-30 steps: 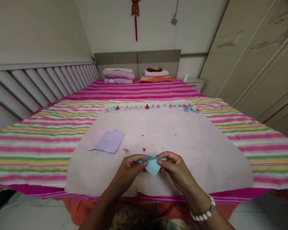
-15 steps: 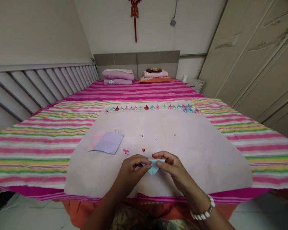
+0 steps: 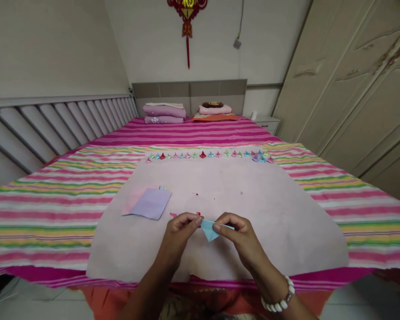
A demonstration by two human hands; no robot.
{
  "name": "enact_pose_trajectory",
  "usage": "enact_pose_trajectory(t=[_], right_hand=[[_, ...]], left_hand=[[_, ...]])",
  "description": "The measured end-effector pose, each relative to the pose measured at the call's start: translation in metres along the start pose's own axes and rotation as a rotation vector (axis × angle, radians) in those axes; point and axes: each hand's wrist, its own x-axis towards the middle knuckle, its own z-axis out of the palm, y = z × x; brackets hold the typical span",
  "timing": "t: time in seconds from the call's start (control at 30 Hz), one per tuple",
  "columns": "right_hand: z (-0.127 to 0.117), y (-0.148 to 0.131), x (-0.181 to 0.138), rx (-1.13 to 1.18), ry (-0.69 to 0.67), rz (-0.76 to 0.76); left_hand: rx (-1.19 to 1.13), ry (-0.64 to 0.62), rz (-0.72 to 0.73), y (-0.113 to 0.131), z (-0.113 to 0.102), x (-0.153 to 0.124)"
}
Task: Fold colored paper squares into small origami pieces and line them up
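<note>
A light-blue piece of origami paper (image 3: 209, 230), folded into a triangle with its point downward, is held between both hands just above the white sheet (image 3: 146, 249). My left hand (image 3: 182, 231) pinches its left corner between thumb and fingertips. From the right, my right hand (image 3: 236, 231) grips the paper with the thumb on its near face and the fingers behind, so part of it is covered. To the left, a stack of square papers (image 3: 151, 203), purple on top and pink beneath, lies on the sheet. Small red marks or scraps (image 3: 173, 215) show just beyond my left hand.
A row of small folded paper pieces (image 3: 202, 154) in several colours lines the sheet's far edge, bunched at the right end. The sheet lies on a bed with a striped cover (image 3: 46, 213). Folded bedding (image 3: 164, 113) is stacked by the headboard (image 3: 173, 91).
My left hand has shifted slightly left and up to the paper's left corner. The triangle now tilts, and more of its right end shows past my right thumb. The view has tipped upward a little.
</note>
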Motion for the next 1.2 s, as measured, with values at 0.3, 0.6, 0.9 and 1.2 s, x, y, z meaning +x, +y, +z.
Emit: enact_pose_trajectory(t=[0.3, 0.6, 0.9, 1.2], right_hand=[[0.003, 0.0, 0.0, -0.017, 0.047, -0.094], [-0.006, -0.004, 0.0, -0.059, -0.008, -0.069], [0.003, -0.015, 0.003, 0.178, -0.127, 0.082], [-0.001, -0.012, 0.002, 0.181, -0.131, 0.118]], left_hand=[[-0.031, -0.103, -0.069, -0.013, 0.008, -0.001], [-0.057, -0.088, 0.002, -0.011, -0.003, 0.005], [0.019, -0.314, -0.065, -0.012, -0.003, 0.001], [0.089, -0.317, -0.049, -0.009, -0.003, 0.003]])
